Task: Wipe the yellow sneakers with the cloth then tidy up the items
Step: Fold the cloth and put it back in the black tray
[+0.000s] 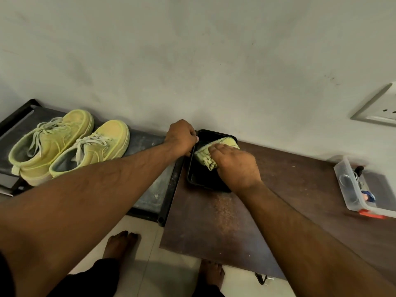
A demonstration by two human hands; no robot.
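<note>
Two yellow sneakers [68, 146] stand side by side on a dark metal rack [150, 189] at the left, toes toward the wall. A black tray [199, 179] sits on the brown table by the wall. In it lies a folded yellow cloth [205, 153]. My left hand [181, 137] grips the tray's far left rim with curled fingers. My right hand [233, 166] rests on the cloth with its fingers laid over it, covering the cloth's right part.
The brown table [225, 221] runs to the right and carries a clear plastic box [355, 189] with small items at its right end. A wall socket plate [377, 108] is at the far right. My bare feet stand on the tiled floor below.
</note>
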